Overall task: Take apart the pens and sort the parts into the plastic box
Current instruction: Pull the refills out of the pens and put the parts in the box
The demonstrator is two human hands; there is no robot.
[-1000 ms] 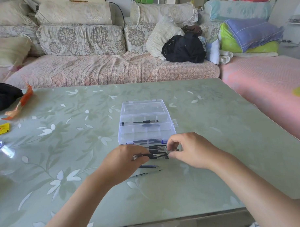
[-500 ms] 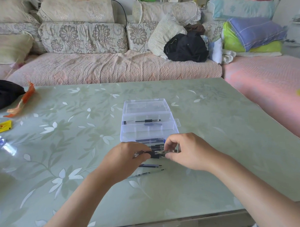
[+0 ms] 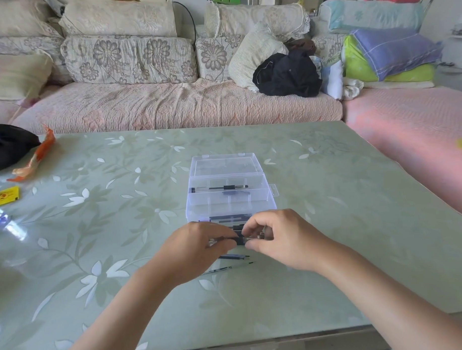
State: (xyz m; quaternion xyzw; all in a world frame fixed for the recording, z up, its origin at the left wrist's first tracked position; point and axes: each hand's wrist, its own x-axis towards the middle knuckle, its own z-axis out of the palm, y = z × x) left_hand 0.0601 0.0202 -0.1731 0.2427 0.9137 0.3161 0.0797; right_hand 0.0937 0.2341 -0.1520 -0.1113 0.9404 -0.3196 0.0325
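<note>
Nearest the camera, two bare forearms reach forward over the green, flower-patterned desk (image 3: 331, 223). Just beyond the wrists, two thin refills (image 3: 234, 256) lie on the desk side by side, partly hidden under the left hand (image 3: 198, 250).

That hand is curled, with its fingertips pinching the left end of a pen (image 3: 240, 239). The right hand (image 3: 276, 238) pinches the same pen between thumb and forefinger, just right of the black grip section. The pen is held level, a little above the desk and near the front of the plastic box (image 3: 231, 209).

More dark pen pieces (image 3: 234, 218) show at the near edge of the box, just behind the fingers. I cannot tell whether they lie inside its front compartment or against it. In the middle compartment lies a clear pen barrel (image 3: 220, 187) with a black part on it. The clear lid (image 3: 225, 166) stands open on the far side.

Far to the left on the desk are a yellow packet (image 3: 5, 195), an orange wrapper (image 3: 35, 158) and a black bag (image 3: 6, 146).

Beyond the desk stands a sofa (image 3: 169, 103) with flowered cushions. On it are a black garment (image 3: 286, 73) and folded bedding (image 3: 390, 54).
</note>
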